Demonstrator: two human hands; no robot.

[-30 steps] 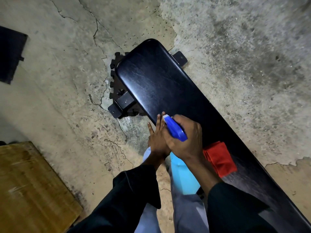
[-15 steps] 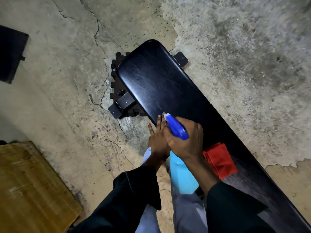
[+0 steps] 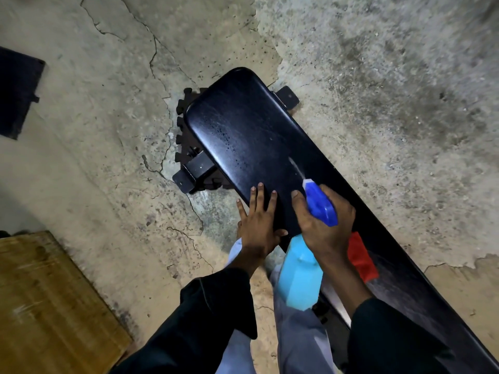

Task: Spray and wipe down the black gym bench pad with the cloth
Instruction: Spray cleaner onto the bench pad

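The long black bench pad point(image 3: 243, 130) runs from the upper middle to the lower right corner. My right hand point(image 3: 321, 225) grips a light blue spray bottle point(image 3: 299, 273) with a dark blue trigger head point(image 3: 320, 205), its nozzle pointing up the pad. A thin jet of spray leaves the nozzle, and droplets dot the pad's far part. My left hand point(image 3: 258, 222) rests flat, fingers spread, on the pad's near left edge. A red cloth point(image 3: 361, 259) lies on the pad, partly hidden behind my right wrist.
The black metal bench frame point(image 3: 194, 168) sticks out at the pad's left, on cracked concrete floor point(image 3: 391, 90). A wooden board point(image 3: 46, 300) lies at the lower left. A dark flat object point(image 3: 16, 90) sits at the left edge. My legs stand beside the bench.
My right hand has moved the bottle rightward, away from my left hand, over the pad. A spray jet and new droplets now show on the pad. My left hand's fingers have spread.
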